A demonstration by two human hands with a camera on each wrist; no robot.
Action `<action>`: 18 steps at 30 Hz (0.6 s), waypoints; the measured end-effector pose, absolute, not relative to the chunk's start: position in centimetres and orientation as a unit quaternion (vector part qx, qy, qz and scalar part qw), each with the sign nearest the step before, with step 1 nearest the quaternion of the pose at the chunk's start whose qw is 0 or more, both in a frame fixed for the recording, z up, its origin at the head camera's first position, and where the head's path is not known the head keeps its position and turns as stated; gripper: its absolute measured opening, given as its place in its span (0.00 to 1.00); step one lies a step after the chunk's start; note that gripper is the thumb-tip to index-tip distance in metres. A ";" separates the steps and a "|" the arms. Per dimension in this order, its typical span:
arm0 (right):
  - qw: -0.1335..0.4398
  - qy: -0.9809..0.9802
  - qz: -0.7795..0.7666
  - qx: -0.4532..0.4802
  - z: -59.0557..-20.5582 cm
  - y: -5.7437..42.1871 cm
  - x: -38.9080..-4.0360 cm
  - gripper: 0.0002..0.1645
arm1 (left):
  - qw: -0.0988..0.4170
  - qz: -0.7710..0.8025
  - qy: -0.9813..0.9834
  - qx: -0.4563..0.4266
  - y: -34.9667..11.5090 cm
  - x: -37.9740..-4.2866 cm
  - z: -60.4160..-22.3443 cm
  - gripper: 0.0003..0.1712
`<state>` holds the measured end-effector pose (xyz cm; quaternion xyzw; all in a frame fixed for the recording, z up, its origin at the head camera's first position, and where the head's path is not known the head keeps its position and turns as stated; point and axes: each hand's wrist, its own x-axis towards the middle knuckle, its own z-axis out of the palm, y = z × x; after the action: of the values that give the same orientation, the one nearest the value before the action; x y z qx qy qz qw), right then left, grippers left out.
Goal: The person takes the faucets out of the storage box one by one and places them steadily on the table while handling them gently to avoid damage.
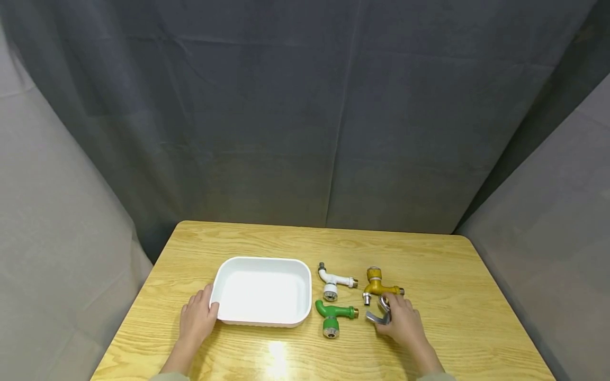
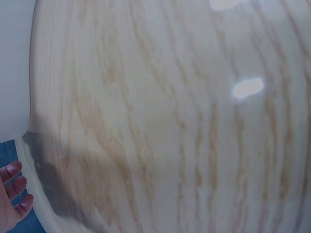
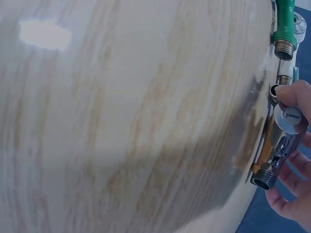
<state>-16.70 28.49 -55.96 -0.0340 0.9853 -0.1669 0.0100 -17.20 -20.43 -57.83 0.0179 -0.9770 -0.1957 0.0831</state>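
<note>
My left hand [image 1: 196,317] is at the left end of a white rectangular tray [image 1: 310,296], thumb at the rim by the near corner and fingers along the outer side. In the left wrist view only fingertips [image 2: 17,185] show, just below the tray's corner. My right hand [image 1: 402,320] grips a shiny chrome tap [image 1: 378,318] between thumb and fingers, close over the table. The right wrist view shows this tap's threaded end [image 3: 265,178] and round cap. Just beyond that hand lies a yellow tap [image 1: 375,286], its near side partly overlapped by the fingers.
Between the tray and my right hand, a white tap [image 1: 335,279] lies farther back and a green tap [image 1: 333,312] nearer me. All are on a wood-grain table [image 1: 457,328]. Dark grey cloth [image 1: 286,132] hangs behind it, with pale cloth on both sides.
</note>
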 end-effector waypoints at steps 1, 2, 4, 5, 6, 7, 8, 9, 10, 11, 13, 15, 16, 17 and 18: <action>0.013 0.985 -0.167 -0.032 -56.1 28.5 -16.7 0.46 | 0.083 -0.196 -0.977 0.018 -20.4 -17.2 -57.8 0.28; 0.013 0.986 -0.166 -0.032 -56.2 28.5 -16.7 0.46 | 0.084 -0.196 -0.977 0.018 -20.4 -17.2 -57.8 0.28; 0.016 0.985 -0.166 -0.032 -56.3 28.5 -16.7 0.47 | 0.086 -0.197 -0.976 0.020 -20.4 -17.2 -57.9 0.28; 0.019 0.985 -0.166 -0.032 -56.4 28.5 -16.7 0.48 | 0.086 -0.198 -0.976 0.021 -20.4 -17.2 -57.9 0.28; 0.021 0.985 -0.166 -0.032 -56.6 28.5 -16.7 0.49 | 0.085 -0.198 -0.976 0.021 -20.4 -17.2 -57.9 0.28; 0.024 0.985 -0.167 -0.032 -56.6 28.5 -16.7 0.49 | 0.083 -0.198 -0.977 0.021 -20.4 -17.2 -57.9 0.28; 0.027 0.985 -0.167 -0.032 -56.7 28.5 -16.7 0.50 | 0.082 -0.198 -0.977 0.020 -20.4 -17.2 -57.9 0.27; 0.030 0.985 -0.168 -0.032 -56.8 28.5 -16.7 0.50 | 0.081 -0.197 -0.977 0.021 -20.4 -17.2 -57.9 0.27; 0.032 0.985 -0.168 -0.033 -56.9 28.5 -16.7 0.50 | 0.080 -0.197 -0.977 0.020 -20.4 -17.2 -57.9 0.27; 0.034 0.985 -0.168 -0.032 -57.0 28.5 -16.7 0.50 | 0.079 -0.196 -0.977 0.020 -20.4 -17.2 -57.9 0.27; 0.036 0.985 -0.167 -0.034 -57.2 28.4 -16.6 0.49 | 0.079 -0.195 -0.977 0.020 -20.4 -17.2 -57.8 0.27; 0.037 0.985 -0.167 -0.035 -57.3 28.4 -16.6 0.48 | 0.079 -0.195 -0.977 0.021 -20.4 -17.2 -57.9 0.27; 0.037 0.985 -0.166 -0.035 -57.3 28.4 -16.6 0.48 | 0.079 -0.195 -0.977 0.021 -20.4 -17.2 -57.9 0.27; 0.037 0.985 -0.166 -0.034 -57.4 28.4 -16.6 0.48 | 0.079 -0.196 -0.977 0.021 -20.4 -17.2 -57.9 0.27; 0.038 0.985 -0.165 -0.034 -57.4 28.4 -16.6 0.48 | 0.079 -0.196 -0.977 0.021 -20.4 -17.2 -57.9 0.27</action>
<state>-16.58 28.40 -57.38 -0.0337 0.9851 -0.1647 0.0378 -17.20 -20.43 -57.92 0.0208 -0.9772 -0.1961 0.0787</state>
